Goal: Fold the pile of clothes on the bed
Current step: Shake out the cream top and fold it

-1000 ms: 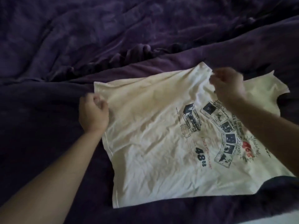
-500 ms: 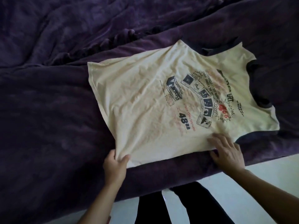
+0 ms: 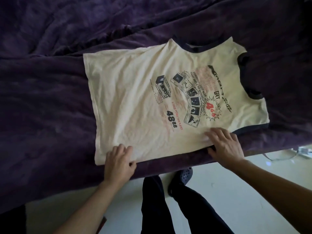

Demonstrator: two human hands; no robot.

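Along the near edge of the bed, a cream printed shirt lies flat and face up on the purple blanket, and both hands rest on the side of it closest to the person. Its long axis runs across the view, left to right and slightly tilted. The hem is on the left and the dark-trimmed neckline points right. The left hand sits at the near corner by the hem, and the right hand sits further along the same edge, just short of the dark-edged armhole. On each hand the fingers are straight and spread, lying flat on the cloth. Each thumb rests just off the edge on the blanket. Neither hand pinches or grips anything. The rest of the shirt lies straight away from the fingertips, towards the far side of the bed. A lengthwise fold would therefore likely mean taking this near edge and carrying it away from the body, along a line parallel to the long axis. The two hands are about equally near that edge, one towards each end. No pile of other clothes is in view.
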